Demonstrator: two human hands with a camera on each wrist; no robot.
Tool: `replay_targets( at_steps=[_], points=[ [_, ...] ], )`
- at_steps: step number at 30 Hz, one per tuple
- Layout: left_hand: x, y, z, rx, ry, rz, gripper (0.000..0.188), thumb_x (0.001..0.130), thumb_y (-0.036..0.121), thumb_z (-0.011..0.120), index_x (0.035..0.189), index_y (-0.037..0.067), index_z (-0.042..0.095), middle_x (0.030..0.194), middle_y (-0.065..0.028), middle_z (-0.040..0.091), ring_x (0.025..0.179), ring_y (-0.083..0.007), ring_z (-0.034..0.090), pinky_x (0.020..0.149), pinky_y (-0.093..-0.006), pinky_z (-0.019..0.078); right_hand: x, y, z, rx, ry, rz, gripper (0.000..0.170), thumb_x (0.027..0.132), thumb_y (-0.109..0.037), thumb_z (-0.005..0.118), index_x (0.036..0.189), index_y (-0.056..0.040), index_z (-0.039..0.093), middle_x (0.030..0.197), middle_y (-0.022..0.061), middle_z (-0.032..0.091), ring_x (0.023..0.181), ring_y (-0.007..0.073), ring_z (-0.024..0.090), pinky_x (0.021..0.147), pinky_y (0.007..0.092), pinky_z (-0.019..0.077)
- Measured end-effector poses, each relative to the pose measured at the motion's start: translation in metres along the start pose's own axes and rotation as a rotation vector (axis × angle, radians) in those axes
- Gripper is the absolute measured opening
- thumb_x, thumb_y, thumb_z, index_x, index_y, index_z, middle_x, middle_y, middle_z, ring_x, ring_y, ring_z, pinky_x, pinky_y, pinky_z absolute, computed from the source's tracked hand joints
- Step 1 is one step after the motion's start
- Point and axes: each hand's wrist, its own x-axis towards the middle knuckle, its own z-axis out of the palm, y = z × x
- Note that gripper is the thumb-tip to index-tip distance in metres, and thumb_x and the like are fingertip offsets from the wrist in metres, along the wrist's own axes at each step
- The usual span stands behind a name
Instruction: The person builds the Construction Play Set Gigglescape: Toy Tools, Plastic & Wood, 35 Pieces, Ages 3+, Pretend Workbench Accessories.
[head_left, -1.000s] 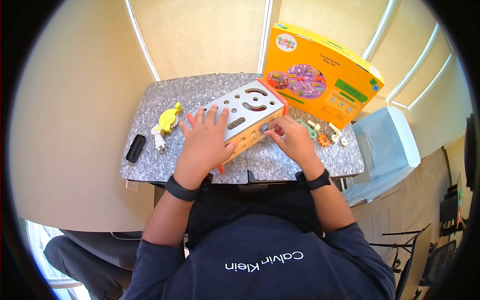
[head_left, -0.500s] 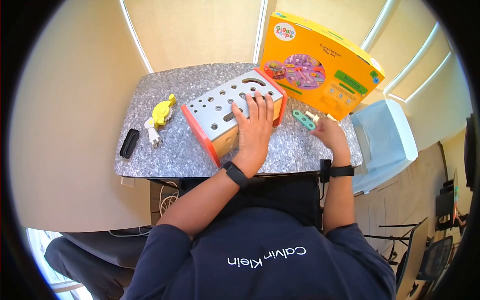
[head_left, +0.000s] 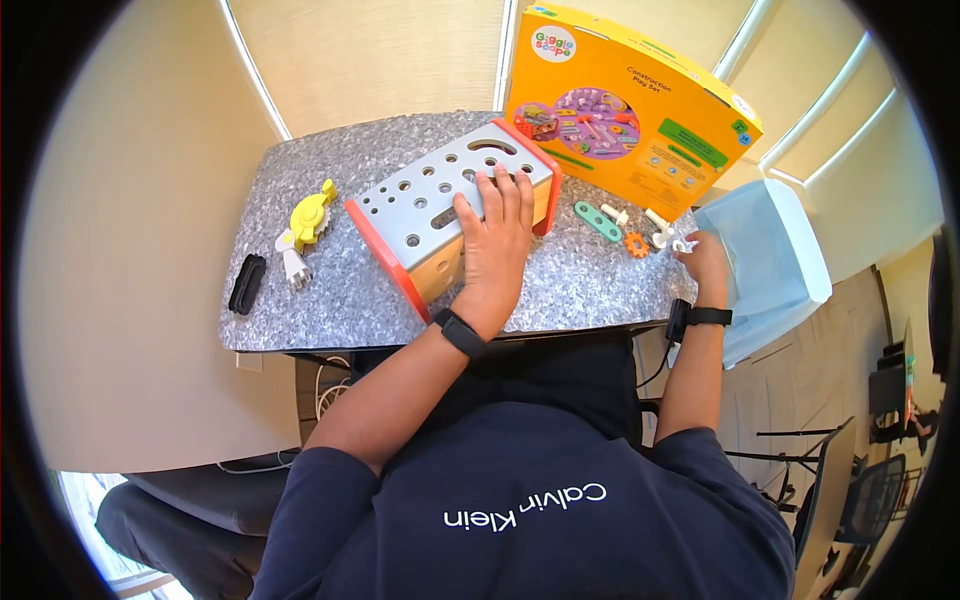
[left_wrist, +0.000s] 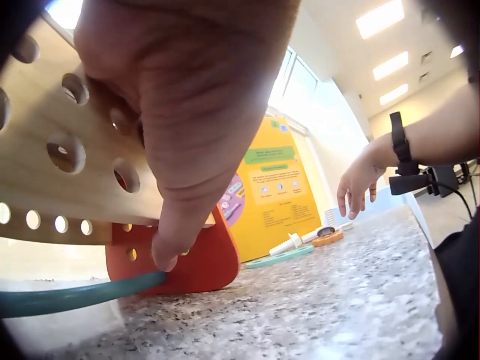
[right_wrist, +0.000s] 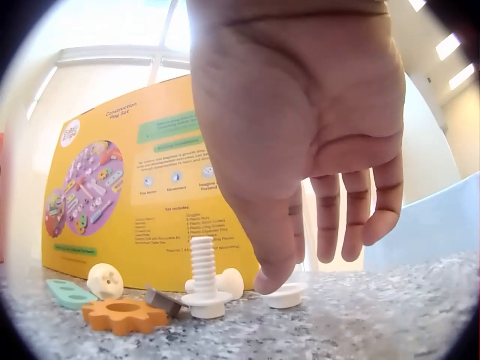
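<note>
Wooden toy workbench (head_left: 430, 194) at middle of table (head_left: 580, 290); left hand (head_left: 497, 250) on it, fingers straight across gray top. Right hand (head_left: 708, 264) at table's right, fingers loose and free, thumb near round white piece (right_wrist: 286, 298). Leftward: upright white screw (right_wrist: 202, 274), orange gear (head_left: 636, 245), green strip (head_left: 598, 222). Far right: Construction Play Set box (head_left: 590, 68).

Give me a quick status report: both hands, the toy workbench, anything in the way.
Left hand resting on toy workbench. Right hand near upright white screw, fingers hanging loosely. Construction Play Set box close behind screw, possible obstacle.
</note>
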Motion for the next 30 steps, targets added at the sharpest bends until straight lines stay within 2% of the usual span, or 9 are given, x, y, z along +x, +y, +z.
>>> replay_targets(
  at_steps=[3, 6, 10, 15, 19, 22, 24, 27, 30],
  points=[
    [-0.001, -0.001, 0.001, -0.013, 0.037, -0.002, 0.063, 0.096, 0.024, 0.060, 0.155, 0.008, 0.042, 0.154, -0.0173, 0.049, 0.140, -0.0349, 0.048, 0.109, -0.0648, 0.0370, 0.011, 0.014, 0.018, 0.028, -0.037, 0.005, 0.053, 0.073, -0.025, 0.094, 0.121, -0.0113, 0.076, 0.108, 0.0139, 0.076, 0.101, 0.0332, 0.073, 0.088, 0.0447, 0.0570],
    [-0.002, -0.002, 0.000, -0.064, 0.048, 0.000, 0.063, 0.096, 0.023, 0.060, 0.154, 0.007, 0.043, 0.154, -0.0170, 0.049, 0.140, -0.0333, 0.048, 0.109, -0.0616, 0.0367, 0.005, 0.008, 0.016, -0.016, -0.009, 0.045, 0.055, 0.073, -0.025, 0.094, 0.123, -0.0114, 0.076, 0.111, 0.0151, 0.076, 0.103, 0.0334, 0.073, 0.089, 0.0451, 0.0569],
    [-0.002, -0.003, 0.001, -0.044, 0.060, 0.007, 0.063, 0.095, 0.024, 0.061, 0.154, 0.007, 0.044, 0.154, -0.0158, 0.050, 0.140, -0.0306, 0.049, 0.110, -0.0586, 0.0356, 0.006, 0.007, 0.017, 0.010, -0.064, 0.073, 0.054, 0.073, -0.026, 0.094, 0.121, -0.0113, 0.076, 0.111, 0.0153, 0.076, 0.102, 0.0336, 0.073, 0.088, 0.0452, 0.0569],
    [-0.004, -0.003, 0.006, -0.061, 0.118, -0.003, 0.066, 0.093, 0.023, 0.063, 0.154, 0.006, 0.044, 0.152, -0.0140, 0.051, 0.139, -0.0270, 0.049, 0.111, -0.0562, 0.0340, -0.005, -0.002, 0.008, -0.019, 0.112, 0.086, 0.042, 0.073, -0.025, 0.093, 0.107, -0.0072, 0.076, 0.101, 0.0137, 0.076, 0.097, 0.0340, 0.073, 0.081, 0.0439, 0.0570],
    [-0.005, -0.009, 0.002, -0.061, 0.083, 0.020, 0.066, 0.093, 0.022, 0.064, 0.154, 0.007, 0.044, 0.153, -0.0129, 0.050, 0.140, -0.0260, 0.049, 0.112, -0.0549, 0.0334, -0.008, -0.021, -0.020, 0.025, 0.038, 0.100, 0.035, 0.076, -0.023, 0.089, 0.106, -0.0116, 0.075, 0.098, 0.0121, 0.077, 0.097, 0.0327, 0.074, 0.081, 0.0453, 0.0570],
    [-0.008, -0.019, 0.004, -0.127, 0.105, 0.019, 0.066, 0.093, 0.023, 0.064, 0.154, 0.007, 0.044, 0.153, -0.0113, 0.049, 0.140, -0.0245, 0.049, 0.113, -0.0534, 0.0331, -0.011, -0.033, -0.029, 0.099, -0.074, 0.048, 0.034, 0.076, -0.020, 0.088, 0.106, -0.0097, 0.075, 0.098, 0.0123, 0.077, 0.094, 0.0323, 0.073, 0.080, 0.0438, 0.0567],
    [-0.011, -0.028, 0.005, -0.198, 0.096, 0.046, 0.065, 0.093, 0.021, 0.063, 0.154, 0.008, 0.044, 0.154, -0.0101, 0.049, 0.139, -0.0233, 0.049, 0.112, -0.0525, 0.0327, -0.021, -0.049, -0.028, 0.210, -0.032, -0.274, 0.032, 0.078, -0.018, 0.086, 0.106, -0.0080, 0.076, 0.097, 0.0129, 0.077, 0.095, 0.0327, 0.073, 0.081, 0.0431, 0.0571],
    [-0.015, -0.040, 0.006, -0.266, 0.129, 0.058, 0.064, 0.092, 0.017, 0.063, 0.153, 0.008, 0.045, 0.149, -0.0084, 0.051, 0.138, -0.0223, 0.049, 0.112, -0.0511, 0.0321, -0.029, -0.067, -0.013, 0.212, 0.021, -0.380, 0.030, 0.080, -0.017, 0.084, 0.107, -0.0071, 0.076, 0.096, 0.0136, 0.077, 0.095, 0.0334, 0.073, 0.082, 0.0436, 0.0573],
    [-0.020, -0.041, 0.010, -0.331, 0.176, 0.035, 0.063, 0.091, 0.014, 0.063, 0.152, 0.010, 0.047, 0.141, -0.0063, 0.052, 0.136, -0.0210, 0.050, 0.112, -0.0501, 0.0318, -0.030, -0.079, -0.006, 0.138, -0.057, -0.287, 0.030, 0.082, -0.016, 0.081, 0.110, -0.0085, 0.077, 0.101, 0.0142, 0.077, 0.097, 0.0343, 0.073, 0.083, 0.0447, 0.0576]
  ],
)
